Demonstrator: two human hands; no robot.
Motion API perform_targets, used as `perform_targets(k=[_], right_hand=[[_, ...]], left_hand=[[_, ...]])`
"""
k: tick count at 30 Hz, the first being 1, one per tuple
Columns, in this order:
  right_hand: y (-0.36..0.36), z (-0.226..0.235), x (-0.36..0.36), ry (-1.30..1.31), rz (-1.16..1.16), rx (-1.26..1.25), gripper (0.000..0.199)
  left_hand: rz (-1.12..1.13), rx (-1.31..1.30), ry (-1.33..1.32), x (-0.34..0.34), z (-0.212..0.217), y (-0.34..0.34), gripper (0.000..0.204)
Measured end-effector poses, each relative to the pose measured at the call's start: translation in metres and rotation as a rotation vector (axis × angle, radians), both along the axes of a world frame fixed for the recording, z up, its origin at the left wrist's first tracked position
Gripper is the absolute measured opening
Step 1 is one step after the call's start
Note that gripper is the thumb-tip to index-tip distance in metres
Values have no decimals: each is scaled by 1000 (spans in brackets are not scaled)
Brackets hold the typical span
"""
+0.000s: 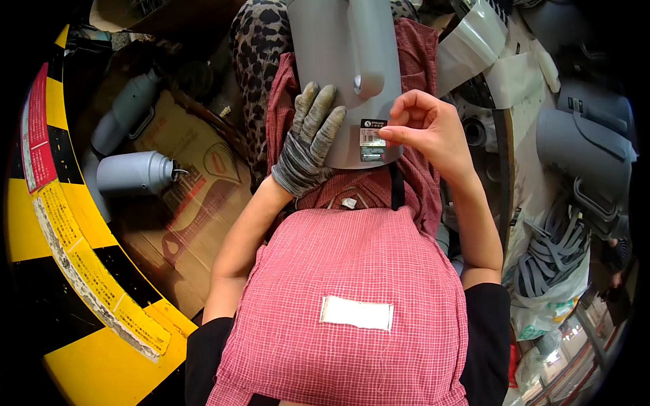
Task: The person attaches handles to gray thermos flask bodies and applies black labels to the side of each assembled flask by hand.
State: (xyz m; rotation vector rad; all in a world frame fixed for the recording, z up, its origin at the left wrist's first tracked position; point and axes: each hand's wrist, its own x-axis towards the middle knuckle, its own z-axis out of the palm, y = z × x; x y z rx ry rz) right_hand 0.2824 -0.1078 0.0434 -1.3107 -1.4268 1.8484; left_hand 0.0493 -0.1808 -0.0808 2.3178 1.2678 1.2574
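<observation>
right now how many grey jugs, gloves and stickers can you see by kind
grey plastic jugs: 4 - one on the lap, two in the cardboard box on the left, one at the right
grey work glove: 1, on the left hand
small label sticker: 1, pressed on by the bare right hand
total: 6
More grey parts at the far right edge are too unclear to count.

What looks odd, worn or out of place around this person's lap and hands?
Only the left hand wears a glove; the right hand is bare, pressing a small label onto the grey plastic casing. The yellow and black striped edge at the left has a torn, peeling strip.
</observation>
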Motion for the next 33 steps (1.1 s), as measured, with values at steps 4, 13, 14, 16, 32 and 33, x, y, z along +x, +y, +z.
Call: perform_targets(k=[4, 13, 14, 16, 32, 33], right_hand=[[7, 4, -5, -44, 28, -11, 19], [18, 0, -11, -652, 304, 660, 32], [24, -2, -6, -701, 286, 682, 39], [33, -4, 9, -706, 367, 313, 37], [212, -47, 164, -667, -155, 932, 33], [213, -52, 165, -696, -125, 919, 33]], left_hand=[[-9, -21, -111, 3, 3, 1, 66], [3, -161, 59, 0, -1, -8, 60], [-4, -175, 48, 1, 0, -10, 59], [-33, -71, 234, 7, 4, -15, 49], [-159, -826, -120, -103, 46, 297, 56], [-276, -660, 111, -105, 54, 297, 58]])
